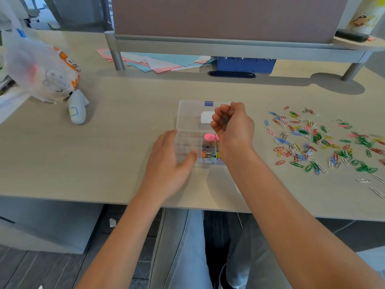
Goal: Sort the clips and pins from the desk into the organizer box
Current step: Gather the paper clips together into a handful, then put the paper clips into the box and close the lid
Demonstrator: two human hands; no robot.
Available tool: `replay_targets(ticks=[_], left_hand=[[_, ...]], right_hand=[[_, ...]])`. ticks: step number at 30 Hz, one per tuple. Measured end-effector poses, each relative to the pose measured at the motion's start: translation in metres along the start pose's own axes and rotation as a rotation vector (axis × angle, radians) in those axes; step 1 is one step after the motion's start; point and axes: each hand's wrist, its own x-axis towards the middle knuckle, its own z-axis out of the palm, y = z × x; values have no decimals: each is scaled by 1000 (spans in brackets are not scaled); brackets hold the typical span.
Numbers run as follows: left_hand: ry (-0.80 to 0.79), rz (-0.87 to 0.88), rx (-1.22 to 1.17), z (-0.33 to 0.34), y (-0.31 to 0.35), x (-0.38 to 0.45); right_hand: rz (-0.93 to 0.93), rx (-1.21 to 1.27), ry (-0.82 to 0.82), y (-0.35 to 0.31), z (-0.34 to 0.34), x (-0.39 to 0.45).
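A clear plastic organizer box [188, 124] with a blue latch lies open in the middle of the desk. Its right compartments hold pink-capped items, orange binder clips and yellow-green pieces. My left hand [169, 163] rests on the box's front left corner, thumb over its edge. My right hand [232, 124] hovers over the box's right side, fingers curled around something small and dark that I cannot identify. Several coloured paper clips [325, 140] lie scattered on the desk to the right of the box.
A plush toy under a plastic bag [43, 69] sits at the left. Coloured paper sheets [162, 61] and a blue box [243, 64] lie under a raised shelf [229, 46] at the back. The desk's front edge [83, 200] runs below my forearms.
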Motion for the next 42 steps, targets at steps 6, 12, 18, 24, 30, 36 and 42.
replay_targets(ticks=[6, 12, 18, 24, 30, 36, 42], left_hand=[[-80, 64, 208, 3, -6, -3], [-43, 92, 294, 8, -12, 0], [-19, 119, 342, 11, -16, 0], [12, 135, 438, 13, -14, -3], [-10, 104, 545, 15, -3, -5], [-30, 135, 535, 37, 45, -14], [-87, 283, 415, 91, 108, -22]], right_hand=[[-64, -140, 17, 8, 3, -3], [-92, -217, 25, 11, 4, -4], [-132, -208, -12, 16, 3, -6], [-212, -295, -47, 8, -4, -9], [-339, -506, -49, -14, -40, -14], [-414, -622, 46, -46, -117, -25], [-439, -756, 206, -80, -194, -33]])
